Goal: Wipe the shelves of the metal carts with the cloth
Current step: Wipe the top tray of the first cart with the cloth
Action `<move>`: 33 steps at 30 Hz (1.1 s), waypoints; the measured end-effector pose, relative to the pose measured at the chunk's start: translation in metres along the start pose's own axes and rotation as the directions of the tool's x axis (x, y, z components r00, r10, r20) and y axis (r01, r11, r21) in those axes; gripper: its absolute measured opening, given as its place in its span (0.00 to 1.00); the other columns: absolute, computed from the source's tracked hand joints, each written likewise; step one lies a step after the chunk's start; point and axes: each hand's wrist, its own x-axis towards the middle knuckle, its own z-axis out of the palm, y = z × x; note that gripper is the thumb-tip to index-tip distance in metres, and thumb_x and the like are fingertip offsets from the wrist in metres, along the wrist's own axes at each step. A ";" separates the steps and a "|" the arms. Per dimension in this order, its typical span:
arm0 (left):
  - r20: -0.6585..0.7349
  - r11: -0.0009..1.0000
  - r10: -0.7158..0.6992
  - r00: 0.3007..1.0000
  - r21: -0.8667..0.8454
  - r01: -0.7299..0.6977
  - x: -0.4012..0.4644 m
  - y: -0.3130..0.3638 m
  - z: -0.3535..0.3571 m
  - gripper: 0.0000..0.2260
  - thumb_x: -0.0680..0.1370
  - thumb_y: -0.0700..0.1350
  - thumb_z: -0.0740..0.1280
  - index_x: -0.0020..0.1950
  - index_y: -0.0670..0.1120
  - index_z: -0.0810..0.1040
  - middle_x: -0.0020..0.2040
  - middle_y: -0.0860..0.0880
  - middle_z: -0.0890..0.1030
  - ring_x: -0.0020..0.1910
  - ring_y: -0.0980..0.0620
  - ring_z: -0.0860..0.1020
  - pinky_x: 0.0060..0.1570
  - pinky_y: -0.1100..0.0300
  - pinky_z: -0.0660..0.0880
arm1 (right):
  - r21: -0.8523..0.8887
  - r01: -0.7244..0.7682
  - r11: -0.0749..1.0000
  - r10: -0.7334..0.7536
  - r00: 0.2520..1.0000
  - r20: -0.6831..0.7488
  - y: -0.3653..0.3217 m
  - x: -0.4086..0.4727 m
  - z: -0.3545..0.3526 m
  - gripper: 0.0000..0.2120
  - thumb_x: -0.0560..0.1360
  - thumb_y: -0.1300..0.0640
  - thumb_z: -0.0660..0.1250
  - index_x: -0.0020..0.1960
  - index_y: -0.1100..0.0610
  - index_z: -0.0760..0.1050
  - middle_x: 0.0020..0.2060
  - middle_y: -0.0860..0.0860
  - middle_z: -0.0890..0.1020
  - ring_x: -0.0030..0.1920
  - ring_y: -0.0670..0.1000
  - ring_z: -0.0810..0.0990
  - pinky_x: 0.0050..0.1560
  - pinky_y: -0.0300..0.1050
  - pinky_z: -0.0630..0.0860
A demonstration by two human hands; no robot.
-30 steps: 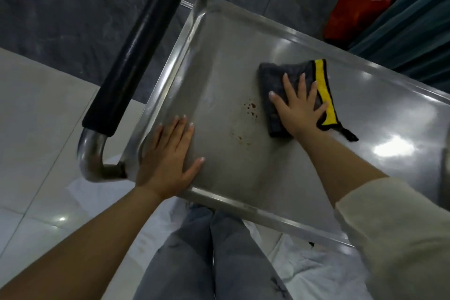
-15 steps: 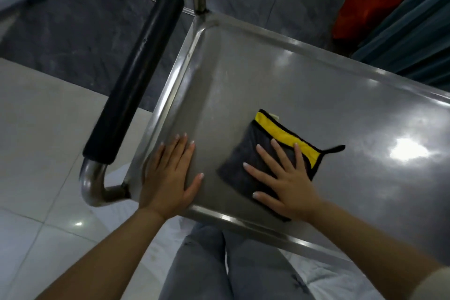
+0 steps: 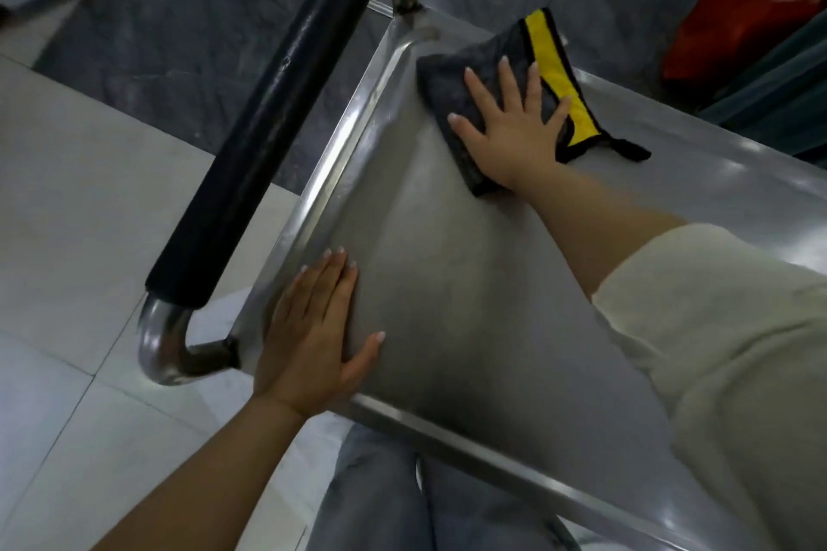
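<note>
The right hand (image 3: 510, 130) is pressing flat, fingers spread, on the cloth (image 3: 488, 72), which is lying on the top shelf (image 3: 447, 282) at 12 o'clock, in the far corner just beside the raised rim and the handle (image 3: 264, 134) post. The hand is not gripping the cloth; it is pinning it to the metal under an open palm. The left hand (image 3: 313, 336) is lying open and flat on the shelf's near corner at 7 o'clock, touching the rim, apparently steadying the cart.

The shelf surface between the hands is showing no visible spots, so this end appears largely wiped. The stretch running toward 3 o'clock is only partly in view; its state cannot be judged. Lower shelves and other carts are not in view and presumably remain to be done.
</note>
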 end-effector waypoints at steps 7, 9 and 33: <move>0.021 1.000 -0.005 1.000 0.000 0.006 0.001 -0.004 0.000 0.39 0.74 0.67 0.57 0.79 0.48 0.50 0.79 0.49 0.50 0.77 0.55 0.44 0.75 0.49 0.49 | -0.072 0.202 0.977 -0.207 0.976 -0.067 -0.030 -0.088 0.020 0.30 0.76 0.32 0.42 0.76 0.39 0.47 0.78 0.51 0.48 0.77 0.59 0.40 0.68 0.73 0.38; 0.017 1.000 0.000 1.000 -0.008 0.000 0.001 -0.003 -0.003 0.37 0.75 0.64 0.57 0.78 0.47 0.52 0.79 0.47 0.53 0.77 0.54 0.45 0.75 0.50 0.48 | -0.097 0.293 0.951 -0.301 0.950 -0.082 -0.023 -0.134 0.029 0.29 0.77 0.33 0.46 0.76 0.40 0.51 0.78 0.52 0.52 0.77 0.60 0.44 0.68 0.74 0.43; -0.071 0.995 0.097 0.993 0.022 -0.096 0.012 -0.001 -0.005 0.29 0.80 0.57 0.49 0.76 0.42 0.59 0.77 0.43 0.59 0.76 0.45 0.56 0.73 0.50 0.49 | -0.148 -0.081 0.986 0.058 0.986 -0.155 0.033 -0.301 0.054 0.30 0.77 0.34 0.48 0.76 0.42 0.54 0.77 0.51 0.54 0.77 0.58 0.49 0.69 0.71 0.50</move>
